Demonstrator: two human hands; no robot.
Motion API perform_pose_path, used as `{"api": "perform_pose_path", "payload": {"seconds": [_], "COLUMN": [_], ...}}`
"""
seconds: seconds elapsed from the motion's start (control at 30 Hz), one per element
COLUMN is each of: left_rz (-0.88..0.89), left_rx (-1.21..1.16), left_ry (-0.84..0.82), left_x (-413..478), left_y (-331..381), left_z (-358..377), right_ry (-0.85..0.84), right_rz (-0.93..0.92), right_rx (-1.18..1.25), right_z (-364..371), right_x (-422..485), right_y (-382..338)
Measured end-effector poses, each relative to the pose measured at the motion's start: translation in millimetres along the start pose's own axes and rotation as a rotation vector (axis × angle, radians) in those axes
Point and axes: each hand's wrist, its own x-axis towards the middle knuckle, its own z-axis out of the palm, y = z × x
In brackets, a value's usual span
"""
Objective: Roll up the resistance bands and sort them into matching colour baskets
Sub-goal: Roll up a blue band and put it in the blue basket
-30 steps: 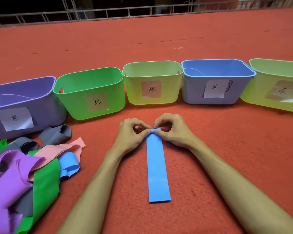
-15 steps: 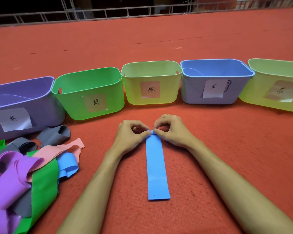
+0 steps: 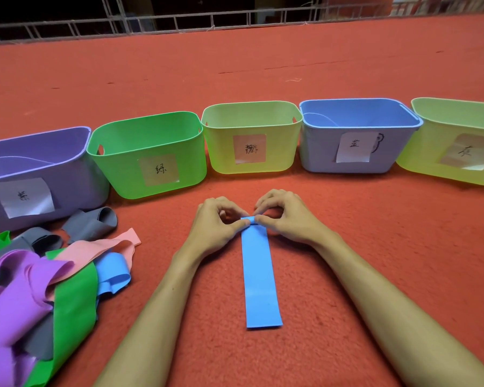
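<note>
Fingers of the left hand and right hand pinch the far end of the blue band from either side, thumbs and forefingers curled on a small first turn, probably to keep it even. Its remaining length lies flat and straight on the red floor, running back toward the person, ready to feed the roll. Just ahead to the right stands the blue basket, its likely destination; unsorted bands are heaped at left.
</note>
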Motion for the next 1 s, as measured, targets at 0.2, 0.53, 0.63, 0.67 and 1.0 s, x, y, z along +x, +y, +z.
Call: {"api": "perform_pose_path", "payload": {"seconds": [0.2, 0.53, 0.63, 0.67, 1.0], "left_rz": [0.011, 0.005, 0.008, 0.005, -0.006], "left_rx": [0.046, 0.072, 0.056, 0.047, 0.004], "left_ry": [0.029, -0.001, -0.001, 0.000, 0.031], "left_x": [0.7, 0.7, 0.6, 0.7, 2.7], "left_y": [-4.7, -1.8, -1.1, -1.5, -11.2], "left_z": [1.0, 1.1, 0.6, 0.8, 2.3], "right_ry": [0.032, 0.024, 0.028, 0.032, 0.084], "right_rz": [-0.023, -0.046, -0.028, -0.022, -0.081], "right_rx": [-0.041, -0.021, -0.003, 0.001, -0.079], "right_z": [2.4, 0.1, -0.1, 0.1, 3.5], "right_x": [-1.8, -2.9, -1.4, -1.0, -2.7], "right_y": [-1.7, -5.3, -4.0, -3.6, -7.7]}}
